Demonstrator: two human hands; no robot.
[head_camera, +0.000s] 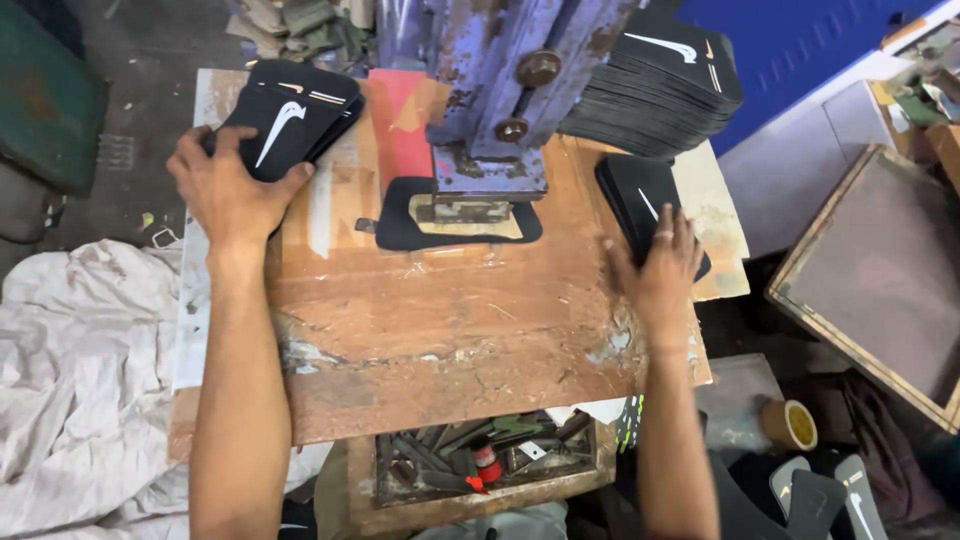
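Right, scene as it stands, biggest first:

Workbench (450, 330): worn brown board top, scuffed and flaking near the front edge.
Press (490, 100): purple-blue machine, paint chipped, standing at the back centre of the bench; its foot sits on a black cut piece (400, 225).
Big stack (660, 90): tall pile of flat black pieces with a white curved mark, back right, just beside the press.
White cloth (80, 370): crumpled, off the bench to the left.
Left stack (290, 120): short pile of the same black pieces, back left corner, long axis running toward the back right.
Right stack (640, 200): low pile right of the press, long axis running roughly front to back.
Left hand (225, 190): flat, fingers spread, pressing on the near end of the left stack; not closed on anything.
Right hand (660, 265): flat, fingers together on the near end of the right stack; a ring on one finger; no grasp either.
Key relation: each pile lies straight ahead of its own hand, away from the body; press between them.
Tool tray (480, 460): open box under the front edge, metal bits and a small red item inside.
Tape roll (790, 425): brown, lower right.
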